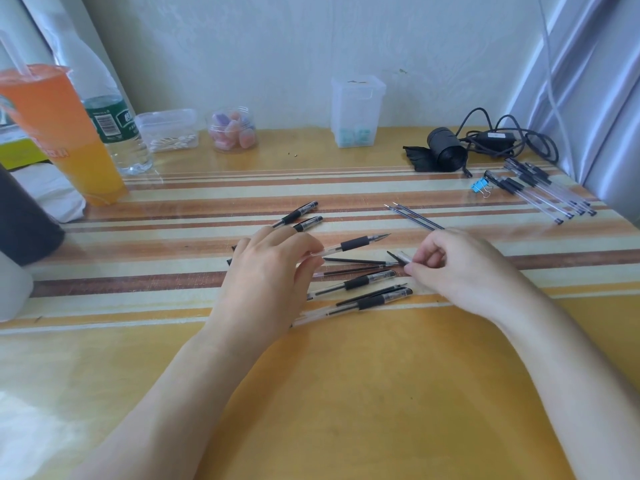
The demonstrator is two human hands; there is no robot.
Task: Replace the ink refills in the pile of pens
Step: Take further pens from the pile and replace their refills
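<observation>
Drink cup (pixel 59 133) sits far left on the table (pixel 346 393). My left hand (pixel 270 271) has its fingers wrapped round the clear barrel of an uncapped pen (pixel 353 244), tip pointing right. Just nearer lies the pile of pens (pixel 363 289), partly under that hand. My right hand (pixel 460 268) pinches a clear cap (pixel 401 257) right beside the pile. Two loose refills (pixel 414 216) lie just beyond it. Far right there's a blue binder clip (pixel 481 187), then another bunch of pens (pixel 540 188).

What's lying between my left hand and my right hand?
Head view: loose black refills and capped pens lie there; the uncapped pen in the left hand reaches in; the right hand pinches a cap.
</observation>
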